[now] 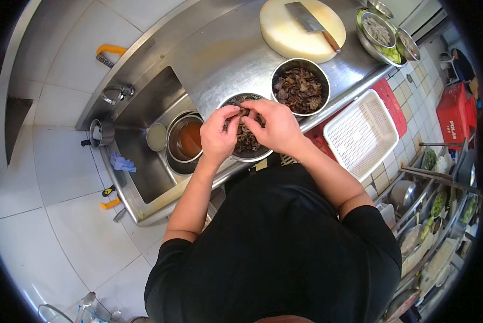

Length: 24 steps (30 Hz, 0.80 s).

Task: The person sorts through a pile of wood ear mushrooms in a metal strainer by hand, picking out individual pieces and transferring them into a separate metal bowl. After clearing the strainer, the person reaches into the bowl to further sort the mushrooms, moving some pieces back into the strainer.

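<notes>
My left hand (220, 133) and my right hand (276, 129) meet over a metal colander (259, 156) at the counter's front edge. Between their fingertips is a small piece of dark brown wood ear mushroom (243, 112), pinched from both sides and partly hidden by the fingers. More torn wood ear pieces (247, 141) lie in the colander below. Just beyond my right hand stands a steel bowl (274, 75) filled with larger, dark wood ears (301, 91).
Left of my hands, a sink (144, 161) holds a pot of brownish liquid (189, 141). A cleaver (311, 22) lies on a round white cutting board (274, 37). Several bowls of cut food (379, 32) sit at the far right. A white plastic basket (360, 134) is low at the right.
</notes>
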### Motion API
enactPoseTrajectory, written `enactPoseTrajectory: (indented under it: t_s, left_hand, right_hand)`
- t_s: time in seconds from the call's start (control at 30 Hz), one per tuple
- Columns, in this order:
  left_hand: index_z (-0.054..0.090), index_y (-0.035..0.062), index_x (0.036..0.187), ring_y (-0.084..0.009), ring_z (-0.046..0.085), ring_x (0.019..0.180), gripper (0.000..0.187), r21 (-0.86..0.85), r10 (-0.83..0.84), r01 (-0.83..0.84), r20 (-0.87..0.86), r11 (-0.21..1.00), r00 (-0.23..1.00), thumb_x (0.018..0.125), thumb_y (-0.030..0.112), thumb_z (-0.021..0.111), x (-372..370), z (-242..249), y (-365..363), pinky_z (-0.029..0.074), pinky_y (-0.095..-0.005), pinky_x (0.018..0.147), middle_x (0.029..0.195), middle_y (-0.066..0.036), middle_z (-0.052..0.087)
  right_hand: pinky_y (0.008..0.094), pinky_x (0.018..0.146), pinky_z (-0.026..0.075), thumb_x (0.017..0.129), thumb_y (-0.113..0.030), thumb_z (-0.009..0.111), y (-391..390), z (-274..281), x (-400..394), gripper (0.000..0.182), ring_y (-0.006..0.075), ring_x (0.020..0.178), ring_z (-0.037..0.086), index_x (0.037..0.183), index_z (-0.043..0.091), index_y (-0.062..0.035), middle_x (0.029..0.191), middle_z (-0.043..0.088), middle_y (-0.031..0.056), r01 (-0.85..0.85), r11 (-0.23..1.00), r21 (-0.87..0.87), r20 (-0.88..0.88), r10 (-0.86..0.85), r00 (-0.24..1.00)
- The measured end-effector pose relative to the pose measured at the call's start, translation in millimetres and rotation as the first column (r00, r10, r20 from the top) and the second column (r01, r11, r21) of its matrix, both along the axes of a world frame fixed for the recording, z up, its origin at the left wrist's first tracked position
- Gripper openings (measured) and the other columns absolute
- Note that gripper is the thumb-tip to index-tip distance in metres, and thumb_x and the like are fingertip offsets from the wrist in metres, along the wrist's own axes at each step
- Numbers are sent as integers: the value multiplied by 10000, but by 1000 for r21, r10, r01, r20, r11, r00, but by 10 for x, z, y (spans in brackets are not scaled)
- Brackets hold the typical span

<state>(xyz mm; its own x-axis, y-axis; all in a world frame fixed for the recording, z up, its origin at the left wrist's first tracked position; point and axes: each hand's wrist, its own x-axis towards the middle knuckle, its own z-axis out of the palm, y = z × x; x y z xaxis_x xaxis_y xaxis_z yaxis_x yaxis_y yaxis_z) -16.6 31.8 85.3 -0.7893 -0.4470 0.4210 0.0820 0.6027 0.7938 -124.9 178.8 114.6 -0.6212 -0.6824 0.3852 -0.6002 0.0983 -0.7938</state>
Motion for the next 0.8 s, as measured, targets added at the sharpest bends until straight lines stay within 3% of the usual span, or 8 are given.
enactPoseTrajectory:
  t_s: [0.13,0.23,0.33,0.37,0.43,0.57,0.77,0.8]
  left_hand:
    - [663,12,1102,-182,719,933,233,-35,-54,54,7,998,999,881,-45,712,31,-30,-41,563,-296,864,992,-106,726]
    - [673,10,1092,-241,731,916,225,241,-57,52,14,969,998,872,-15,716,-15,-51,-37,570,-305,819,1037,-134,724]
    - [666,-6,1119,-200,707,974,201,26,-158,159,-47,987,986,919,-6,686,-60,-2,-53,552,-293,880,1078,-109,711]
    - [661,-8,1128,-186,701,977,196,235,-167,170,-33,957,985,934,-2,677,-58,-46,-45,548,-288,891,1079,-96,709]
    - [652,-12,1148,-156,688,983,186,615,-195,161,-12,772,981,962,6,658,-38,-241,-28,539,-278,913,1080,-69,706]
    - [639,-6,1119,-124,673,965,132,678,-166,127,-7,724,986,992,32,646,-60,-433,-38,542,-286,897,1061,-69,706]
    - [632,-13,1099,-147,686,849,115,956,-22,117,-115,268,993,1002,49,633,-98,-612,169,566,-278,788,1009,-100,713]
    - [632,-5,1093,-161,690,852,107,960,-9,112,-114,256,993,1003,52,630,-120,-649,181,566,-287,795,1008,-103,713]
  right_hand:
    - [415,724,553,862,-123,715,31,92,-93,236,355,794,699,1066,711,-5,880,716,195,-117,973,201,210,74,975]
    - [418,730,552,876,-111,698,-1,-33,-61,200,352,800,702,1045,710,-5,893,719,193,-54,994,99,230,30,973]
    - [416,746,549,890,-92,678,-6,-115,-53,164,358,837,700,1021,698,3,910,712,199,-66,997,39,309,50,950]
    - [419,748,546,889,-82,675,-27,-195,-50,148,365,846,692,1010,691,2,918,703,197,-52,999,17,296,45,954]
    - [425,752,541,888,-62,667,-81,-381,-38,117,379,865,675,987,676,-1,934,684,192,-22,999,-28,275,29,961]
    - [458,744,525,871,-27,660,-88,-496,31,155,409,875,636,1023,631,-11,966,632,190,40,999,-20,53,-39,998]
    - [486,753,511,888,-52,634,-103,-613,61,167,421,898,618,1037,576,-4,964,602,190,81,996,34,-53,-79,995]
    - [487,756,510,893,-66,628,-97,-621,49,161,421,896,617,1031,570,-4,954,597,190,82,994,66,-70,-77,995]
